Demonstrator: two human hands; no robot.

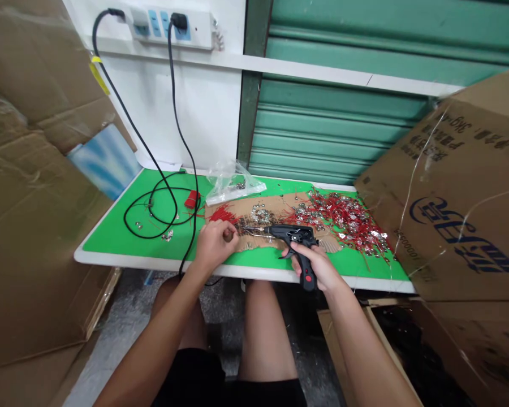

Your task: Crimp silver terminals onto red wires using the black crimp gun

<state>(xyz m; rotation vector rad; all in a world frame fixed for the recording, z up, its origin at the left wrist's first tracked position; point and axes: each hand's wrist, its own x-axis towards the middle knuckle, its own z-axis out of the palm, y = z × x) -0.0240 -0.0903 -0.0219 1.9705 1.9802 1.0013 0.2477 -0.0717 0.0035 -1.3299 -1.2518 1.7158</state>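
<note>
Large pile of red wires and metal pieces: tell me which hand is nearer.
Right. The right hand, holding the soldering gun, is left of the pile, nearer the wearer; the left hand is much farther left.

The left hand [214,243] hid what its fingers [224,225] touched. At nine o'clock on the black tool [294,234], the tip [258,229] was too small to tell. The carton [462,192] at three o'clock was cut off.

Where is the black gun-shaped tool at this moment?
In the head view, the black tool is in the right hand, right of centre, pointing towards the left hand.
</note>
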